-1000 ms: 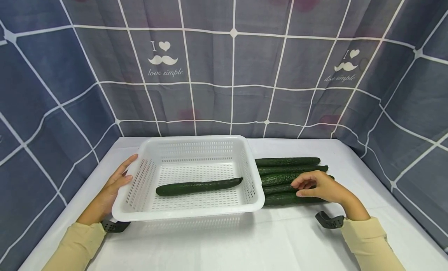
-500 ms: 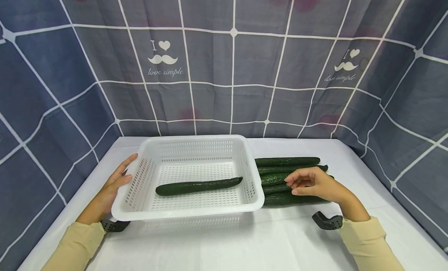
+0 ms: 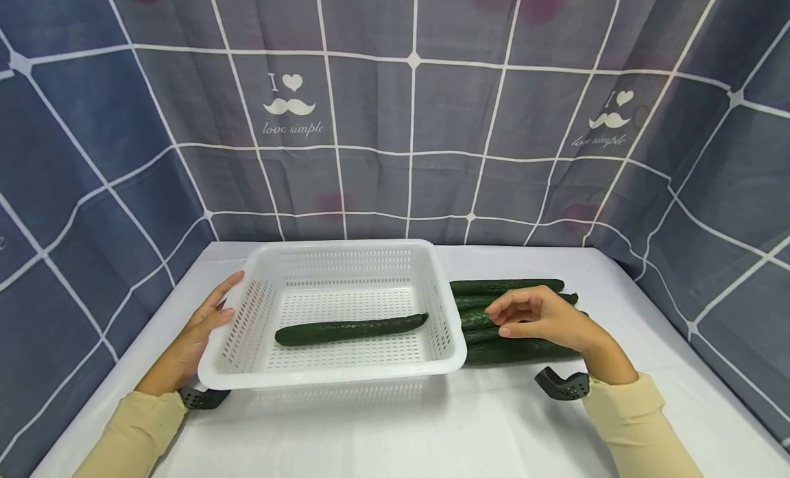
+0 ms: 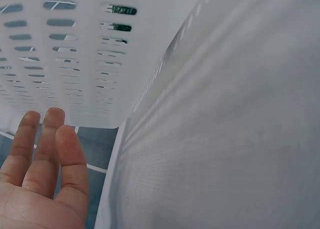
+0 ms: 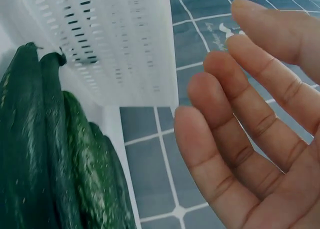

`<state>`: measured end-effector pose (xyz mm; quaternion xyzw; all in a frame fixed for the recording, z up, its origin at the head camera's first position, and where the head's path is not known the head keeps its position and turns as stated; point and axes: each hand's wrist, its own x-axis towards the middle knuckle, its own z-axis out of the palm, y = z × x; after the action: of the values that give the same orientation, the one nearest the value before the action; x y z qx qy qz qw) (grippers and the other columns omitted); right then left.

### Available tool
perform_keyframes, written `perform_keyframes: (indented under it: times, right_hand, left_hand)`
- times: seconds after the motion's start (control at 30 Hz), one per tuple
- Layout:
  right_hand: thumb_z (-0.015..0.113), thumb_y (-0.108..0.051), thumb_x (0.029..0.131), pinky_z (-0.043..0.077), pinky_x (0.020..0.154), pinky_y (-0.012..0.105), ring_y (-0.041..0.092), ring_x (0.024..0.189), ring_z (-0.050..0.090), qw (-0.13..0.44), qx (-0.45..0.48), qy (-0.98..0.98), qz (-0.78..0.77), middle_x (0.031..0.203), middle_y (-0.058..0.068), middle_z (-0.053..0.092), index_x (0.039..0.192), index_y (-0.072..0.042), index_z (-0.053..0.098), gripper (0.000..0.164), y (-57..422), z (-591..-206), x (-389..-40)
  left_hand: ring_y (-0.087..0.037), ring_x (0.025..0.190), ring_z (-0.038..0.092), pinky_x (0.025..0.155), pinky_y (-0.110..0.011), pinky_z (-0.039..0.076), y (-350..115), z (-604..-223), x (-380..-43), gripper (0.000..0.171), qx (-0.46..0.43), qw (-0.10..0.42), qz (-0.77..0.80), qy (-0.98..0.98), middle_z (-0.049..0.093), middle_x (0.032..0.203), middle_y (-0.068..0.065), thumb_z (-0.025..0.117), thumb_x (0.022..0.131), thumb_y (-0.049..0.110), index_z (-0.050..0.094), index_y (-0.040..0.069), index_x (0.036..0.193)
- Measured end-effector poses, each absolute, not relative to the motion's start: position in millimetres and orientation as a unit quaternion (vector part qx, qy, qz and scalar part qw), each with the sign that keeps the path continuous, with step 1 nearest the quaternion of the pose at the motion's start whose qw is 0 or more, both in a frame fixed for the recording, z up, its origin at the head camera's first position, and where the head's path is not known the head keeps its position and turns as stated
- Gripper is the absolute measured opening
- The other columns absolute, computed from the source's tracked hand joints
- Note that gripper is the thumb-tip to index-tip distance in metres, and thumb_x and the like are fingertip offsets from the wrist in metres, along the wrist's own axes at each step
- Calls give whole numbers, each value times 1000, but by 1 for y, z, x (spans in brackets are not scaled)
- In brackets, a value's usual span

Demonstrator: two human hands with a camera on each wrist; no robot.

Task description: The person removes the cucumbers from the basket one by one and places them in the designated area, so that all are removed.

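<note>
A white perforated plastic basket (image 3: 333, 378) stands on the table with one dark green cucumber (image 3: 352, 329) lying across its floor. My left hand (image 3: 196, 334) is at the basket's left side, fingers extended along the outer wall. In the left wrist view the fingertips of the left hand (image 4: 45, 164) are right at that wall. To the basket's right several cucumbers (image 3: 518, 352) lie side by side. Over them hovers my right hand (image 3: 537, 318), fingers loosely bent and holding nothing. The right wrist view shows the right hand (image 5: 250, 134) above the cucumbers with a gap between thumb and fingers.
A white cloth (image 3: 382, 430) covers the table. Grey-blue curtains (image 3: 370, 183) with white grid lines rise behind it and on both sides. A black strap device (image 3: 563, 383) sits at the right wrist, another (image 3: 205, 398) at the left.
My right hand has shifted left and slightly up over the cucumbers, toward the basket. The left hand, the basket and the cucumbers have stayed in place.
</note>
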<state>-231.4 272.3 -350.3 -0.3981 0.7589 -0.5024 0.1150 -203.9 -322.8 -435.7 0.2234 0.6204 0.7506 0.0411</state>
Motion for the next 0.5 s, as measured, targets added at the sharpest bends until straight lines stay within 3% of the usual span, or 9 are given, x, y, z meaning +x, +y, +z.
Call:
perform_keyframes:
  times: [0.37, 0.5]
  right_hand:
    - [76, 5, 97, 60, 92, 29, 13, 105, 74, 118, -417, 762, -482, 116, -7, 77, 120, 10, 72, 25, 249, -341, -244]
    - [75, 7, 96, 59, 93, 30, 14, 102, 74, 126, -423, 767, -466, 116, -1, 77, 121, 10, 72, 25, 240, -332, -248]
  left_hand:
    - [-9, 113, 65, 86, -31, 59, -322, -434, -203, 62, 217, 46, 754, 618, 59, 138, 7, 37, 112, 8, 43, 44, 162]
    - [-9, 113, 65, 86, -30, 59, -321, -434, -203, 62, 216, 47, 755, 618, 60, 138, 7, 37, 112, 7, 43, 44, 161]
